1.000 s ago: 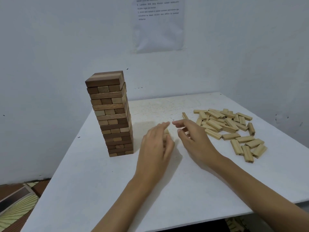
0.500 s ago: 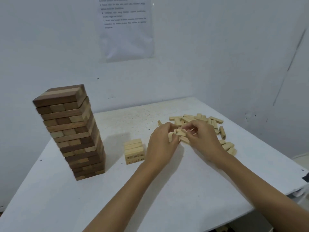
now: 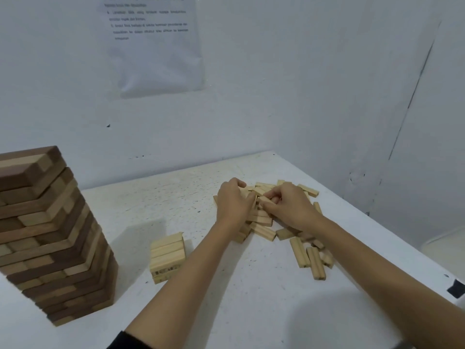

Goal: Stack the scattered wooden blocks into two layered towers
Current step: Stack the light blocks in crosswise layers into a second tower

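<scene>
We are at the picking-up step. The tall tower [image 3: 50,235] of dark and light wood stands at the left of the counter [image 3: 226,311] and looks done. The small stack [image 3: 167,255] of pale blocks, just to its right, is only a few layers high. The loose blocks [image 3: 261,229] lie in a heap at the far right. Both our hands are in that heap. Our left hand [image 3: 234,201] has its fingers curled round some of them, and our right hand [image 3: 289,207] pinches one with bent fingers. We cannot tell how many we hold. Next, we think, we must line up a few side by side, carry them to the small stack, and lay them crossways on top, gently.
</scene>
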Demonstrator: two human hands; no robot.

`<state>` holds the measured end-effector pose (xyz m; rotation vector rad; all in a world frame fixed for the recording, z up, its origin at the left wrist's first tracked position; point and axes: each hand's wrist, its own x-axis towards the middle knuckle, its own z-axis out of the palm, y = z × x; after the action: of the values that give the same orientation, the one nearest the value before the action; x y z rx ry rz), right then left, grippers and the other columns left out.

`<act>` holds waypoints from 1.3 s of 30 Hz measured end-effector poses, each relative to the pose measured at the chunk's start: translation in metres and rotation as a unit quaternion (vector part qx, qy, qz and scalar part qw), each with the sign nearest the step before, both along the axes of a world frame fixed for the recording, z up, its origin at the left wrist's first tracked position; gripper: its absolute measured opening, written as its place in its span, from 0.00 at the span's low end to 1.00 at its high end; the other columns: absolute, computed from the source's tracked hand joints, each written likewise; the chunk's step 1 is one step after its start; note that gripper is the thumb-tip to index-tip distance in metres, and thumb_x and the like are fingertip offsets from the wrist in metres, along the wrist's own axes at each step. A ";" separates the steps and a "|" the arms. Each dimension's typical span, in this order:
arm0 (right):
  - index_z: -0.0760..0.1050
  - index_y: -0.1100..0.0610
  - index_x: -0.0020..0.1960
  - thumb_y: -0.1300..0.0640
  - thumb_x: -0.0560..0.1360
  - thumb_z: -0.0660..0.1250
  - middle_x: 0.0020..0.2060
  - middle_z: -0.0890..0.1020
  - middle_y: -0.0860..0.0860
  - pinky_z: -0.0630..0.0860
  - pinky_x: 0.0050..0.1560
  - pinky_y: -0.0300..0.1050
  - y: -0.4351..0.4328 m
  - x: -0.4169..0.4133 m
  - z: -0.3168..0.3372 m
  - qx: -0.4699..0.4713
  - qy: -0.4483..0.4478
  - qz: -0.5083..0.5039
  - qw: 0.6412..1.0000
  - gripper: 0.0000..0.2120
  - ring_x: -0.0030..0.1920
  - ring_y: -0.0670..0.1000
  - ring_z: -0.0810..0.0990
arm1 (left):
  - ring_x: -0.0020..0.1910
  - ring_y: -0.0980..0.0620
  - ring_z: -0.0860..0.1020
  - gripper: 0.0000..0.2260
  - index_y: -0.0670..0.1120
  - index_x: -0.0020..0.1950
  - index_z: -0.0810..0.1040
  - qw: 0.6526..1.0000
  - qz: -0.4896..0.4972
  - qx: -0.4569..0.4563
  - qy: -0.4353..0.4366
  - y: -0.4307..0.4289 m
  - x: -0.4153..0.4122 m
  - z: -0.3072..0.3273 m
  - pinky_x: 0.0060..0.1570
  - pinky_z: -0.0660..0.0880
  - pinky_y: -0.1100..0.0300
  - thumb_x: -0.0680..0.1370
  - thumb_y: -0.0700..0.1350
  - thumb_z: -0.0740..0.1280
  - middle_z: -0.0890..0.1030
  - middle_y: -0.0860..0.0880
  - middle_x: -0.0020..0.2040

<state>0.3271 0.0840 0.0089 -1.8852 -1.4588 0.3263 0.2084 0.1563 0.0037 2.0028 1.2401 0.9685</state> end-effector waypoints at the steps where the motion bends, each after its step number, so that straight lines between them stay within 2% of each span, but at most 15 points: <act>1: 0.79 0.59 0.52 0.56 0.76 0.69 0.33 0.78 0.47 0.70 0.34 0.29 0.001 0.002 0.003 0.008 0.019 -0.001 1.000 0.08 0.34 0.44 0.76 | 0.53 0.48 0.75 0.14 0.43 0.58 0.75 1.000 0.001 -0.006 0.016 0.004 0.003 -0.001 0.50 0.71 0.59 0.75 0.45 0.69 0.76 0.44 0.54; 5: 0.70 0.57 0.57 0.58 0.77 0.66 0.40 0.75 0.51 0.66 0.32 0.34 0.009 0.009 0.010 0.020 0.092 -0.003 0.996 0.10 0.35 0.46 0.72 | 0.55 0.46 0.76 0.16 0.42 0.57 0.74 0.998 0.006 -0.029 0.055 0.012 0.011 -0.005 0.50 0.72 0.56 0.73 0.46 0.71 0.77 0.43 0.55; 9: 0.63 0.59 0.61 0.61 0.80 0.57 0.31 0.70 0.51 0.64 0.26 0.34 0.019 0.017 0.011 0.013 0.099 0.010 0.995 0.10 0.29 0.48 0.67 | 0.56 0.46 0.75 0.17 0.41 0.61 0.74 0.997 0.011 -0.035 0.066 0.014 0.014 -0.004 0.49 0.69 0.58 0.74 0.45 0.67 0.78 0.43 0.55; 11: 0.65 0.59 0.62 0.61 0.81 0.54 0.31 0.70 0.49 0.64 0.30 0.35 0.025 0.018 0.012 -0.013 0.059 0.031 0.998 0.11 0.30 0.46 0.67 | 0.56 0.44 0.76 0.17 0.41 0.64 0.72 0.997 0.009 -0.021 0.067 0.013 0.013 -0.003 0.48 0.69 0.57 0.77 0.45 0.63 0.78 0.42 0.55; 13: 0.69 0.58 0.64 0.57 0.82 0.54 0.36 0.75 0.49 0.67 0.43 0.42 0.032 0.018 0.011 -0.054 -0.024 0.045 0.997 0.13 0.37 0.46 0.72 | 0.57 0.44 0.73 0.16 0.41 0.66 0.70 0.997 0.000 -0.008 0.079 0.011 0.011 -0.001 0.47 0.66 0.59 0.79 0.42 0.59 0.75 0.40 0.57; 16: 0.69 0.56 0.68 0.48 0.82 0.57 0.56 0.79 0.52 0.67 0.60 0.50 0.042 0.018 0.008 -0.119 -0.169 0.041 0.978 0.18 0.58 0.53 0.76 | 0.48 0.47 0.69 0.14 0.38 0.60 0.70 0.996 -0.019 -0.011 0.085 0.002 0.006 0.004 0.40 0.62 0.62 0.76 0.33 0.54 0.70 0.38 0.55; 18: 0.71 0.55 0.66 0.47 0.81 0.59 0.60 0.78 0.52 0.66 0.62 0.51 0.047 0.016 0.005 -0.118 -0.216 0.035 0.969 0.18 0.62 0.54 0.74 | 0.39 0.51 0.66 0.10 0.39 0.49 0.69 0.998 -0.035 -0.012 0.057 -0.004 0.003 0.007 0.32 0.61 0.64 0.73 0.29 0.52 0.70 0.39 0.47; 20: 0.72 0.55 0.64 0.49 0.81 0.60 0.60 0.77 0.53 0.67 0.58 0.48 0.047 0.012 0.004 -0.097 -0.212 0.032 0.972 0.15 0.59 0.54 0.75 | 0.38 0.52 0.66 0.10 0.43 0.45 0.67 0.999 -0.030 -0.021 0.018 -0.009 0.000 0.008 0.32 0.65 0.66 0.75 0.30 0.53 0.70 0.45 0.44; 22: 0.72 0.55 0.63 0.51 0.81 0.62 0.59 0.72 0.55 0.68 0.52 0.45 0.044 0.007 0.004 -0.075 -0.184 0.029 0.980 0.14 0.53 0.54 0.76 | 0.40 0.53 0.71 0.06 0.43 0.50 0.71 0.998 -0.013 -0.053 -0.040 -0.017 -0.005 0.010 0.37 0.68 0.68 0.81 0.37 0.55 0.73 0.47 0.44; 25: 0.69 0.56 0.61 0.53 0.80 0.63 0.55 0.69 0.53 0.71 0.47 0.42 0.035 -0.001 0.005 -0.016 -0.056 0.022 0.998 0.11 0.48 0.52 0.75 | 0.48 0.48 0.77 0.09 0.43 0.55 0.73 0.994 0.000 -0.059 -0.092 -0.034 -0.014 0.015 0.49 0.74 0.55 0.83 0.46 0.56 0.77 0.46 0.48; 29: 0.70 0.56 0.56 0.55 0.78 0.67 0.37 0.73 0.50 0.66 0.27 0.29 0.014 -0.022 0.017 0.043 0.155 0.029 0.987 0.10 0.33 0.46 0.70 | 0.45 0.53 0.78 0.07 0.45 0.54 0.76 0.988 0.004 -0.041 -0.152 -0.064 -0.036 0.025 0.42 0.72 0.65 0.81 0.44 0.60 0.80 0.48 0.45; 31: 0.70 0.55 0.55 0.53 0.77 0.69 0.38 0.73 0.47 0.66 0.27 0.28 -0.002 -0.035 0.024 0.040 0.196 0.034 0.979 0.11 0.33 0.43 0.70 | 0.39 0.56 0.77 0.06 0.46 0.52 0.78 0.985 0.008 -0.033 -0.170 -0.078 -0.049 0.028 0.36 0.71 0.70 0.81 0.44 0.62 0.81 0.48 0.42; 35: 0.73 0.54 0.56 0.51 0.76 0.69 0.44 0.75 0.43 0.68 0.32 0.24 -0.033 -0.062 0.027 0.047 0.269 0.055 0.960 0.11 0.42 0.37 0.73 | 0.38 0.57 0.77 0.05 0.47 0.52 0.79 0.980 0.020 -0.029 -0.198 -0.103 -0.075 0.027 0.37 0.72 0.71 0.79 0.45 0.65 0.82 0.48 0.42; 37: 0.76 0.55 0.54 0.51 0.76 0.69 0.43 0.75 0.42 0.68 0.38 0.29 -0.045 -0.074 0.024 0.051 0.301 0.066 0.950 0.11 0.44 0.38 0.72 | 0.39 0.56 0.77 0.05 0.48 0.53 0.79 0.975 0.025 -0.044 -0.218 -0.113 -0.088 0.024 0.40 0.75 0.67 0.78 0.45 0.67 0.81 0.48 0.43; 39: 0.77 0.57 0.54 0.52 0.76 0.70 0.38 0.79 0.44 0.66 0.39 0.34 -0.058 -0.086 0.018 0.040 0.329 0.079 0.940 0.11 0.40 0.38 0.74 | 0.40 0.52 0.78 0.05 0.49 0.53 0.79 0.971 0.033 -0.062 -0.227 -0.124 -0.101 0.016 0.44 0.78 0.59 0.78 0.44 0.67 0.81 0.48 0.41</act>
<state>0.2407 0.0259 0.0270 -1.3930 -1.1304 0.8674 0.1072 0.0321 0.0200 1.5372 1.0828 1.2613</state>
